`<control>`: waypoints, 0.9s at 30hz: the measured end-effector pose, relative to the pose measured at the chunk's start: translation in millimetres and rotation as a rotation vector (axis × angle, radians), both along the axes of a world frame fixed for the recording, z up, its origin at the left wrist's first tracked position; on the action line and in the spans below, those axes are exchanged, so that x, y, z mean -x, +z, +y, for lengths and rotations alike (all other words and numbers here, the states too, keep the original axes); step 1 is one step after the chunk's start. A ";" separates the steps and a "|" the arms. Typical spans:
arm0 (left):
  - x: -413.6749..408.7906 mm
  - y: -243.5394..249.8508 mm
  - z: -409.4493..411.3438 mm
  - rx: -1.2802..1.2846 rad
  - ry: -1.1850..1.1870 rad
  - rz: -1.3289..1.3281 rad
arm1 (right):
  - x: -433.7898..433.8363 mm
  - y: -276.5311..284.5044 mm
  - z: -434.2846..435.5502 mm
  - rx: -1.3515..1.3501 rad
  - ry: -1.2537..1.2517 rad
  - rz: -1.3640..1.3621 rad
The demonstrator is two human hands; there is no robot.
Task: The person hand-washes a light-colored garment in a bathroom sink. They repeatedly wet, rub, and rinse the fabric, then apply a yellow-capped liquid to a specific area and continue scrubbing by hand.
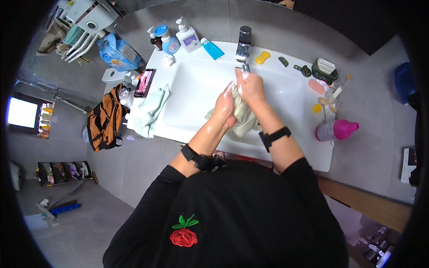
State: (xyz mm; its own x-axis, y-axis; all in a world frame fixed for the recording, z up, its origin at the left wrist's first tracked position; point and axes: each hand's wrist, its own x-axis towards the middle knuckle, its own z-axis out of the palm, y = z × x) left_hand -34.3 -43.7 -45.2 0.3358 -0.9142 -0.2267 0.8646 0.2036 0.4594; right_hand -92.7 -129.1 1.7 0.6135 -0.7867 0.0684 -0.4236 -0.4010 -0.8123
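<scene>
A wet, cream-coloured cloth (pixel 246 124) hangs bunched in the white washbasin (pixel 197 77). My left hand (pixel 225 104) grips its upper part, with white suds on the fingers. Just to the right and a little higher, my right hand (pixel 250 87) is closed around the same cloth, also sudsy. The two hands are close together, below the chrome tap (pixel 243 43). The cloth's lower folds spread out beneath my wrists, and parts of it are hidden by my hands and forearms. Each forearm wears a black strap.
Pump bottles (pixel 188 37) and a blue tube (pixel 212 49) stand or lie along the basin's back left. A yellow soap bar (pixel 262 57) lies right of the tap. A pink bottle (pixel 336 130) lies at the right edge. At left are a phone (pixel 144 83), a pale green cloth (pixel 149 112) and an orange bag (pixel 106 117).
</scene>
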 end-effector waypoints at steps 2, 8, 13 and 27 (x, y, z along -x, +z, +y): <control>6.8 34.8 -6.0 -0.272 0.141 -0.128 | -2.8 -7.8 14.0 0.204 0.016 -0.107; 4.2 7.1 -7.0 -0.309 0.267 -0.339 | -4.0 -7.0 -7.0 0.029 0.032 0.084; -36.9 -38.6 -0.9 0.348 -0.097 -0.188 | -8.6 -14.6 43.3 0.300 0.133 -0.118; 5.9 28.4 7.6 -0.349 0.099 -0.145 | -5.8 -12.5 16.9 0.216 0.047 -0.014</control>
